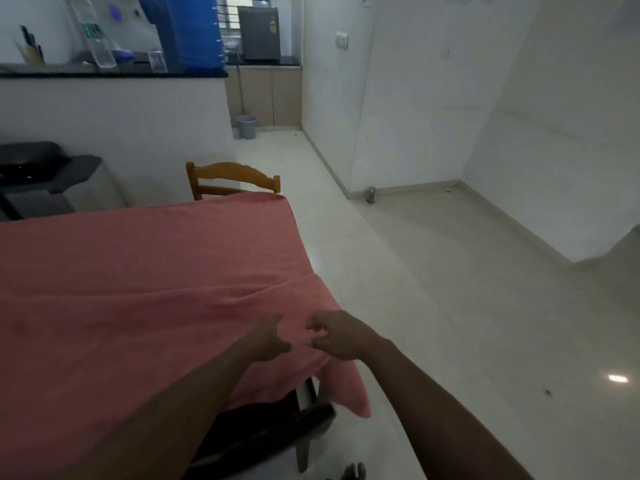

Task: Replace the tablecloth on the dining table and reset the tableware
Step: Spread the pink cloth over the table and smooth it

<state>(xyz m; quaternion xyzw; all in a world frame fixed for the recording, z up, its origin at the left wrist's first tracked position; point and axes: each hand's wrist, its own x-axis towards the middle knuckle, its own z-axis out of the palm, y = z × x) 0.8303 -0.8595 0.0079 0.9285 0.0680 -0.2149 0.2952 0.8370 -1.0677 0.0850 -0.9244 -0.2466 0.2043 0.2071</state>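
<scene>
At the near right corner of the tabletop (298, 379), both my hands hover just over the pink tablecloth (138, 271), close together. My left hand (268, 342) has thumb and fingers spread apart, holding nothing. My right hand (337, 336) has its fingers loosely curled, tips near the fabric; I cannot tell whether that grip pinches any cloth. I judge both are placed here to tug and square this corner, where a long soft ridge runs across the cloth toward the corner and a loose flap hangs past the edge. The cloth looks matte, thin and limp, covering the whole tabletop. Beyond the tablecloth's far edge stands a wooden chair (233, 178) with a curved back. No tableware lies on the cloth, so resetting it looks not yet done.
</scene>
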